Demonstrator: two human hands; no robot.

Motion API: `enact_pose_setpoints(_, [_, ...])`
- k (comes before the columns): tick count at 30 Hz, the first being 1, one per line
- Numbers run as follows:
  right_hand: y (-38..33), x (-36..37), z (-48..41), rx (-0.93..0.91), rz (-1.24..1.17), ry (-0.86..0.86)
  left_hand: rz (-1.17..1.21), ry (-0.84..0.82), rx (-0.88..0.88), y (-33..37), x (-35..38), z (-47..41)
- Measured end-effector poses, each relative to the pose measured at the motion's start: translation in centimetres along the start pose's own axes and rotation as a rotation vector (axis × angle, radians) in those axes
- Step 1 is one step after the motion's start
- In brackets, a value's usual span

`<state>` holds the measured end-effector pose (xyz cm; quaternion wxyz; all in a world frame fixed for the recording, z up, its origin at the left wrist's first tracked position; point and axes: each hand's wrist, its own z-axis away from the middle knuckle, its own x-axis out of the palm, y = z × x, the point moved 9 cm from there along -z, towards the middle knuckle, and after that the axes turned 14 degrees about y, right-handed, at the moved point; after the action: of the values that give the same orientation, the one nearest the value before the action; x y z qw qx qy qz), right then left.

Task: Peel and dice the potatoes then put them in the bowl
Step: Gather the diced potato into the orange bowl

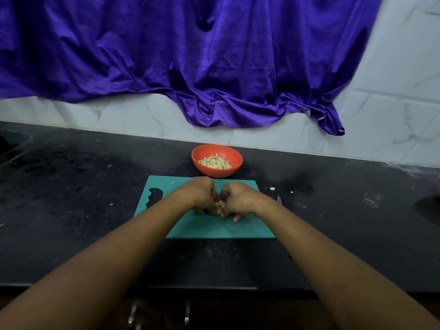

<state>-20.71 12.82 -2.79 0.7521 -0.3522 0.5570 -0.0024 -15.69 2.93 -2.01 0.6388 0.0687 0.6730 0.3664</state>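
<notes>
On the teal cutting board (247, 228) my left hand (201, 195) and my right hand (239, 201) are cupped together around a small heap of pale potato dice (220, 206). The fingers of both hands curl round the pieces, which show only in the gap between the hands. Behind the board stands an orange bowl (202, 166) that holds diced potato (215, 161). No knife blade is plainly in view; a small purple tip (279, 199) shows just right of my right wrist.
The board lies on a dark, dusty countertop (83, 186). A few stray potato bits (272, 188) lie right of the board. A white tiled wall and a hanging purple cloth (214, 67) stand behind the bowl. The counter's front edge runs below my forearms.
</notes>
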Motion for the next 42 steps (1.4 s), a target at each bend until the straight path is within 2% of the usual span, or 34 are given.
enact_pose_setpoints(6, [-0.1,0.2,-0.5,0.044,-0.026,0.042,0.176,0.04,-0.099,-0.9,0.2,-0.6])
enact_pose_setpoints(9, [0.1,0.2,-0.8,0.127,-0.151,0.08,0.331,0.032,-0.149,-1.3,0.2,-0.3])
enact_pose_setpoints(13, [0.5,0.6,-0.3,0.297,-0.53,0.053,0.572,0.028,-0.205,-1.9,0.6,0.1])
enact_pose_setpoints(16, [0.6,1.2,0.4,0.404,-0.893,-0.04,0.7,0.047,-0.204,-1.9,0.8,0.1])
enact_pose_setpoints(20, [1.1,1.2,0.8,0.525,-1.297,-0.11,0.79,0.053,-0.091,-0.2,-0.7,-0.1])
enact_pose_setpoints(23, [1.7,1.2,0.7,0.552,-1.437,-0.101,0.849,0.07,-0.001,0.8,-2.5,-0.2])
enact_pose_setpoints(27, [2.8,0.9,0.1,0.58,-1.482,-0.05,0.788,0.139,0.005,-0.3,-3.4,-0.5])
enact_pose_setpoints(32, [3.3,0.6,-1.1,0.636,-1.51,-0.087,0.629,0.19,0.013,-2.5,-2.9,-0.4])
enact_pose_setpoints(35, [3.0,-0.2,-2.3,0.644,-1.447,-0.041,0.542,0.209,0.053,-3.0,-2.5,-0.5])
enact_pose_setpoints(39, [1.1,-4.0,-5.5,0.56,-1.369,0.149,0.501,0.186,0.097,-3.7,-1.6,-0.9])
enact_pose_setpoints(42, [-0.9,-7.2,-9.3,0.479,-1.408,0.301,0.487,0.17,0.107,-4.8,-1.2,-1.4])
